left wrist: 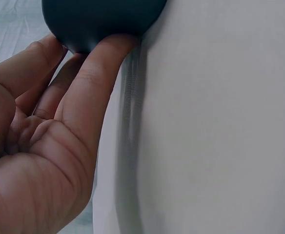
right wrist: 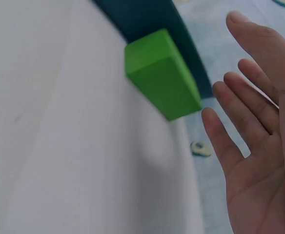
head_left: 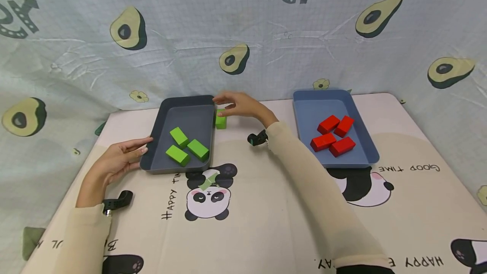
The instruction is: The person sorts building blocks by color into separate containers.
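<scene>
My left hand (head_left: 118,162) is at the left side of a dark grey tray (head_left: 190,101), its extended fingers touching the wall near the front corner. In the left wrist view, the fingertips (left wrist: 118,44) press against the outside of that tray (left wrist: 103,19). Three green blocks (head_left: 178,155) lie inside it, toward the front. Another green block (head_left: 221,122) stands on the table beside the tray's right wall. Over this block reaches my right hand (head_left: 243,104), fingers spread and holding nothing. The right wrist view shows the green block (right wrist: 162,75) apart from the open palm (right wrist: 254,180).
A blue tray (head_left: 312,96) with several red blocks (head_left: 323,142) sits to the right, beyond my right forearm. The tablecloth (head_left: 262,223) carries panda prints. Behind the table hangs a pale curtain (head_left: 190,62) with avocado prints.
</scene>
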